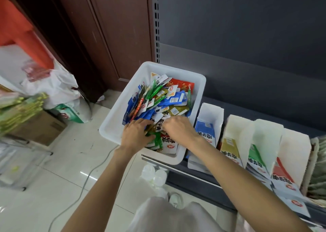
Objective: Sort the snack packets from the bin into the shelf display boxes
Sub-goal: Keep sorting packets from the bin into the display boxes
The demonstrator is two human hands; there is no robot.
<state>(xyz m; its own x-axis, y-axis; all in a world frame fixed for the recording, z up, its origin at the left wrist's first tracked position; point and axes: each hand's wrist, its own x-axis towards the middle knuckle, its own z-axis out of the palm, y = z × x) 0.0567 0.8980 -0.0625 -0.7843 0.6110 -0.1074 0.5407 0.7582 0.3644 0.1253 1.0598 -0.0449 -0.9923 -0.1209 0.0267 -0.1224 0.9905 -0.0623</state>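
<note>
A white plastic bin stands on the left end of the dark shelf, filled with several snack packets in blue, green, olive, red and white. Both hands are down in the near part of the pile. My left hand lies palm down on the packets with fingers spread into them. My right hand has its fingers curled into the pile, pinching a white packet. To the right of the bin stand open display boxes: blue, olive, green and red.
The shelf's front edge runs below the bin. On the tiled floor to the left sit a cardboard box, white plastic bags and a grey cable. Clear bottles stand beneath the shelf. A brown door is behind.
</note>
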